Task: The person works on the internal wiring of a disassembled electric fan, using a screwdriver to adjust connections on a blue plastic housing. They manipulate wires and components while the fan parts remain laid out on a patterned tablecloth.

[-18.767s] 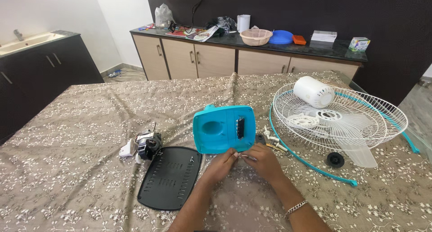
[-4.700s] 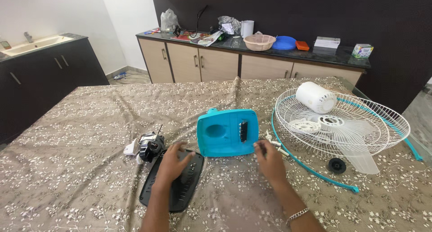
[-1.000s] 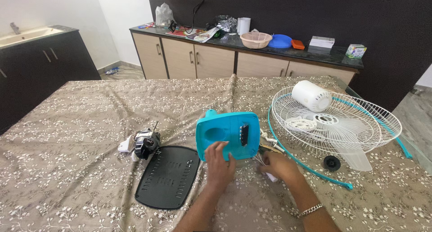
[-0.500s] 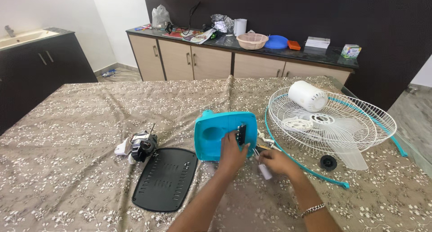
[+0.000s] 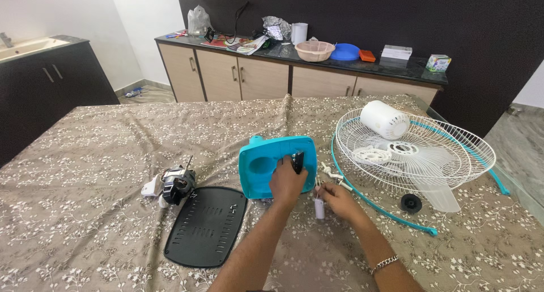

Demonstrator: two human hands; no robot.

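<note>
Turquoise plastic housing [image 5: 266,167] lay near the middle of the table [image 5: 85,156], which was covered with a brown flowered cloth, the housing tipped up slightly at its far edge. Half a second earlier the left hand [image 5: 287,181] had been reaching toward the dark switch block [image 5: 298,161] set in the housing's right side; now it rested on the housing's near right corner, fingers curled over the shell just below that block, pressing or steadying rather than lifting it. The hand had crept onto the housing over the past second, which suggested the work had moved from the loose parts to the housing itself. The right hand [image 5: 334,197] sat just right of the housing, palm down, fingertips pinching a small white cylindrical part [image 5: 319,207] that hung on thin wires; the grip looked light. Both forearms came in from the near edge, the right wrist wearing a metal bracelet [image 5: 385,263]. A black vented plate [image 5: 207,225] lay flat toward the near edge, left of the arms, with a small motor [image 5: 177,184] just beyond its far left corner. Toward the right edge lay a white wire fan guard [image 5: 416,153] with a white motor cover [image 5: 385,119] on it, a turquoise rim ring [image 5: 374,204] and a black knob [image 5: 410,202].
</note>
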